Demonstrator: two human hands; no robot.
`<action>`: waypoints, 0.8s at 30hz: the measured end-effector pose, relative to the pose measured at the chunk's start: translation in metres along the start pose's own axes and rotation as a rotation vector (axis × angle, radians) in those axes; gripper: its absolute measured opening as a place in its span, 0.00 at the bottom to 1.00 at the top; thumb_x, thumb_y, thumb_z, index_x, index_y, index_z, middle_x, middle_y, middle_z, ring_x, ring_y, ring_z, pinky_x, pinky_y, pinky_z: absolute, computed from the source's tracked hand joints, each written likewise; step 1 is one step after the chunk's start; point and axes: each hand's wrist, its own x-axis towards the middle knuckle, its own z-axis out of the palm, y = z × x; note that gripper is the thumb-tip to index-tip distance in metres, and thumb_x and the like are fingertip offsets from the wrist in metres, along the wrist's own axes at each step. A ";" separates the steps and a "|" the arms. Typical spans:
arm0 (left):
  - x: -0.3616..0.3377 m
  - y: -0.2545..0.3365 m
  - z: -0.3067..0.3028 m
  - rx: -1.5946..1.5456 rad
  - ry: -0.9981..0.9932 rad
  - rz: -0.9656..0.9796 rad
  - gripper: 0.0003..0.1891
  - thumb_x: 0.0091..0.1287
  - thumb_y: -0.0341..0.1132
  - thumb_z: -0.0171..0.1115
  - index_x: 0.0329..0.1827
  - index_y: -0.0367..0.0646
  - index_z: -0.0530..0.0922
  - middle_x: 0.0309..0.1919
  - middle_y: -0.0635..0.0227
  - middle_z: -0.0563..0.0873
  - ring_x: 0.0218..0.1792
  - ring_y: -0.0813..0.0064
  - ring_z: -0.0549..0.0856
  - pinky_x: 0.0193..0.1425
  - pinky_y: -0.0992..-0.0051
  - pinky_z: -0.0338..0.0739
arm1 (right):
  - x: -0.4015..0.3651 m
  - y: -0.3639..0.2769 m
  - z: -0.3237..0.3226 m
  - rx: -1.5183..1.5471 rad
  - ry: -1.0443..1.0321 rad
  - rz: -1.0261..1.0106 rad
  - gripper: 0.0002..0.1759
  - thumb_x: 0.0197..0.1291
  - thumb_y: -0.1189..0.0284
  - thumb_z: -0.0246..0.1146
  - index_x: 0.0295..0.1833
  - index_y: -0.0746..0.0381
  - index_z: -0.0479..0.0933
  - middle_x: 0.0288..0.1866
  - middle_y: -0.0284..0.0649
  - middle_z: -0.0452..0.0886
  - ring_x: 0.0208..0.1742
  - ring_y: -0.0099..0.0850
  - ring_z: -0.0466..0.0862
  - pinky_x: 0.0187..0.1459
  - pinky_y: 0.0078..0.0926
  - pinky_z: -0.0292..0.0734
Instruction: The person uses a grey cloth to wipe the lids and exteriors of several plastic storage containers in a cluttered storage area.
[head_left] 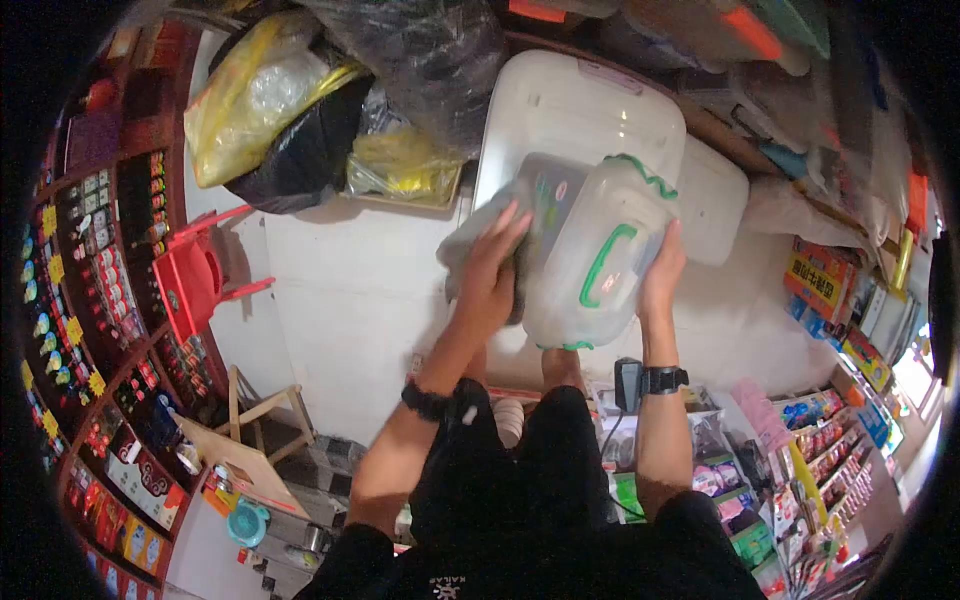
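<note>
Both hands hold a clear plastic storage box [590,255] with green latches in front of my body, tilted on its side. My left hand [490,275] presses flat against its left side, over a grey cloth-like bundle [465,240]. My right hand [662,275] grips the box's right edge. Behind the box lies a large white plastic bin lid [570,110], and a smaller white container [712,200] sits to its right. I wear a black band on the left wrist and a black watch on the right wrist.
A red plastic stool [195,275] stands at the left on the white floor [350,300]. Yellow and black bags [285,110] are piled at the top left. Shelves of packaged goods [95,260] line the left and right sides. A wooden stool [262,410] stands at the lower left.
</note>
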 end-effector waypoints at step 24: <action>-0.025 0.018 0.005 0.073 0.032 -0.109 0.38 0.60 0.14 0.42 0.78 0.41 0.72 0.81 0.52 0.65 0.82 0.47 0.61 0.86 0.55 0.51 | 0.012 -0.043 0.003 0.460 -0.113 0.338 0.36 0.83 0.45 0.42 0.77 0.64 0.67 0.70 0.46 0.79 0.66 0.40 0.82 0.68 0.38 0.77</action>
